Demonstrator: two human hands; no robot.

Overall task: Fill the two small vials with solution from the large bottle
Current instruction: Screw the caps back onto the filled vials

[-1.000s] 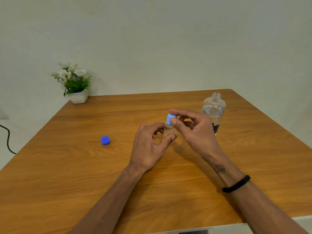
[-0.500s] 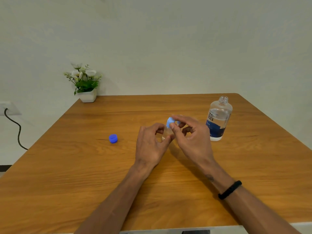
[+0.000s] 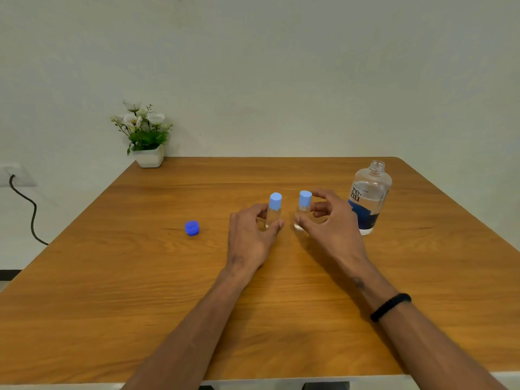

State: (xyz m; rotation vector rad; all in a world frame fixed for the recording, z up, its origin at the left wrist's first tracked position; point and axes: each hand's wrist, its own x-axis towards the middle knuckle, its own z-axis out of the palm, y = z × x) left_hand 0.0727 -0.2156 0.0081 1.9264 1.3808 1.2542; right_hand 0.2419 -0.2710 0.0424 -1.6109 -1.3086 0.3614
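Two small clear vials with light-blue caps stand upright side by side mid-table. My left hand (image 3: 250, 235) curls around the left vial (image 3: 274, 208), thumb and fingers touching its body. My right hand (image 3: 329, 223) holds the right vial (image 3: 304, 206) the same way. The large clear bottle (image 3: 370, 198), with a dark-blue label and an open neck, stands upright just right of my right hand. Its dark-blue cap (image 3: 192, 228) lies on the table to the left.
A small white pot of flowers (image 3: 146, 136) sits at the table's (image 3: 281, 319) far left corner. A black cable (image 3: 28, 212) hangs from a wall socket beyond the left edge. A black band circles my right wrist.
Before, both hands worked on one vial, the right hand at its cap. Now the hands have moved apart and each holds a capped vial standing on the table.
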